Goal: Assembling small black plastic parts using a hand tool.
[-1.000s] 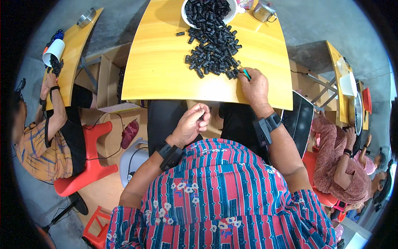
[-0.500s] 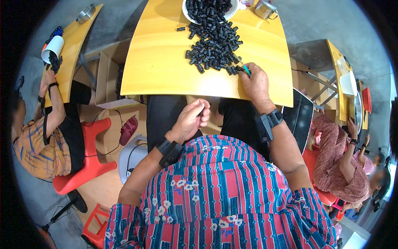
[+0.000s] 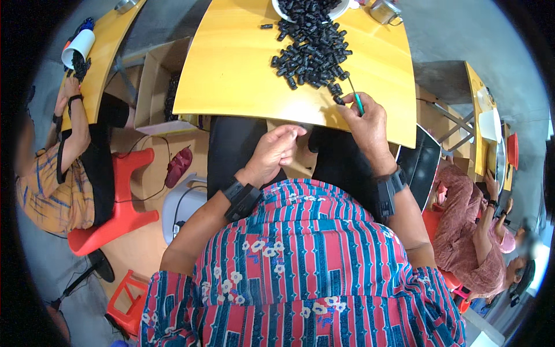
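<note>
On the yellow table (image 3: 231,63) lies a heap of small black cylindrical plastic pieces (image 3: 312,55). They spill toward me from a white bowl (image 3: 346,8) at the far edge. My right hand (image 3: 369,124), over the table's near right part, is closed on a green-handled thin-shafted tool (image 3: 359,104) like a small screwdriver, its shaft pointing away. One black piece (image 3: 339,100) is at that hand's thumb and fingertips, just off the heap. My left hand (image 3: 270,153) is just off the near edge, above my lap, fingers curled together; anything inside them is hidden.
A metal mug (image 3: 384,11) stands at the far right of the table. Left of it on the floor is an open cardboard box (image 3: 151,95). Co-workers sit at tables (image 3: 110,46) on both sides, on red stools (image 3: 124,196). A dark red sandal (image 3: 179,166) lies on the floor.
My right hand has drawn slightly back from the heap, with a black piece at its fingertips, and the tool's shaft now points up and away. My left hand stays curled; the view has shifted slightly.
</note>
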Demonstrator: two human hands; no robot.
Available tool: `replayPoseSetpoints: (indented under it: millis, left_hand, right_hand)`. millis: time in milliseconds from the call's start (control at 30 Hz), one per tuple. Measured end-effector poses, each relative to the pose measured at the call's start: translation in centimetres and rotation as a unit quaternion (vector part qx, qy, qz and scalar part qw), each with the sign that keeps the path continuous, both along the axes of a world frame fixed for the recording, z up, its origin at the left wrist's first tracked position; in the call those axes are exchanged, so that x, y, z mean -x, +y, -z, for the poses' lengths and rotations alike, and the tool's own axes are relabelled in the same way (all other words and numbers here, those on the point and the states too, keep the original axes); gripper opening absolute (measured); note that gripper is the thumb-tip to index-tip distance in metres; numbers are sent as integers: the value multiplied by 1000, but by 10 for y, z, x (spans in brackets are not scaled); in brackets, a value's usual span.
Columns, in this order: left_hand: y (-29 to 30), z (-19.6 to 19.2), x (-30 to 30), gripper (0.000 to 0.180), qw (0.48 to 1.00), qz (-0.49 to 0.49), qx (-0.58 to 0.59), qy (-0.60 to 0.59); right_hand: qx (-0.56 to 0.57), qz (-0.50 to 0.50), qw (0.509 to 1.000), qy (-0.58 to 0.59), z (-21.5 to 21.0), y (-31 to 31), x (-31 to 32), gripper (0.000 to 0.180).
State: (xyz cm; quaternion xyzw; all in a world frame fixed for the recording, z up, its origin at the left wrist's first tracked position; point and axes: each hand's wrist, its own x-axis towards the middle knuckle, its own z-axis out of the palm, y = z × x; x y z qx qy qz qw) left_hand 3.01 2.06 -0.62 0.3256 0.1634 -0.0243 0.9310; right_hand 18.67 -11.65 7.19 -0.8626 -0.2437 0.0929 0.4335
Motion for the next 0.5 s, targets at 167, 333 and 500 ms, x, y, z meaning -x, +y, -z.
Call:
replayPoseSetpoints:
  millis: [167, 333, 500]
  left_hand:
    - [-1, 0, -3, 26, 999, -11, -36, -21]
    - [-2, 2, -4, 19, 997, -62, -38, -3]
    - [-1, 6, 1, 15, 997, -64, -39, -3]
  right_hand:
    - [43, -109, 991, 58, -2, 12, 36, 15]
    - [40, -148, 988, 12, 21, 18, 47, 22]
    - [31, -156, 987, -36, 26, 20, 52, 23]
